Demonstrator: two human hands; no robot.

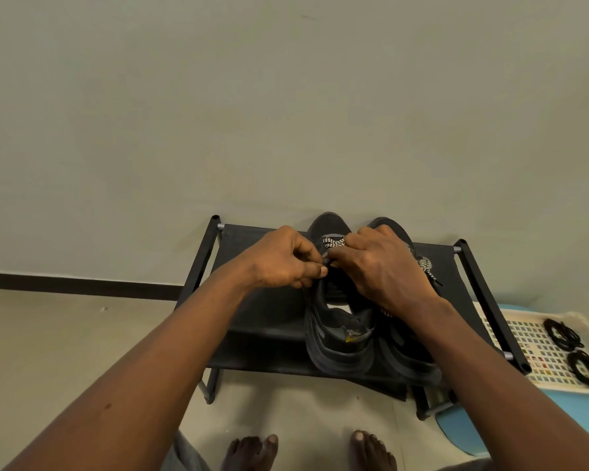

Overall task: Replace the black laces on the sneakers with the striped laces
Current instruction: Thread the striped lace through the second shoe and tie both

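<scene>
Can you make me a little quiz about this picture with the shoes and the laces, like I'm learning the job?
1. True or false: the black laces lie in the tray.
2. The sneakers stand on: A) a black rack; B) a chair; C) a box.
3. Which lace are the left hand and right hand working on?
Key: 1 true. 2 A. 3 the striped lace.
</scene>
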